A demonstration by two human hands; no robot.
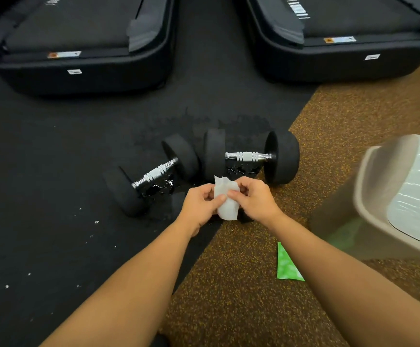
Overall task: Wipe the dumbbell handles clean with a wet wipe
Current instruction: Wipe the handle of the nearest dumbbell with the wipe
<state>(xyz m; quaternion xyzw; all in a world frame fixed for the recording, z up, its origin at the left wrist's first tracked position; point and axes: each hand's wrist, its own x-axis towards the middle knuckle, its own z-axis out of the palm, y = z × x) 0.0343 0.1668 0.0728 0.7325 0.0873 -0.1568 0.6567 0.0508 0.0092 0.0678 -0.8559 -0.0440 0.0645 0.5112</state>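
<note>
Both hands are in mid-frame, low over the floor, working a crumpled white wet wipe (225,209) between them. Left hand (200,204): fingers curled, thumb and fingertips pinching the wipe's left edge. Right hand (252,199): fingers curled too, thumb and index pinching the wipe's upper right part. The wipe is bunched, with one corner sticking up above the fingers and the bottom hanging free. It's clear of both dumbbells, just on the near side of them. Left black round-headed dumbbell with a ribbed chrome handle (155,173) lies on the black rubber floor mat (41,171), angled diagonally, near head toward the left. Right dumbbell, same black heads and chrome handle (246,156), lies roughly crosswise; its right head sits over the seam onto the brown speckled flooring (229,291). The inner heads of the two are close or touching, can't tell which. Shiny wet-looking patches show on the mat under both handles. A green wipe packet (285,265) lies flat on the brown flooring, partly hidden by the right forearm. A beige plastic bin (341,209) with a white liner is at the right edge. Two black treadmill rear ends (83,76) (329,66) sit across the top.
</note>
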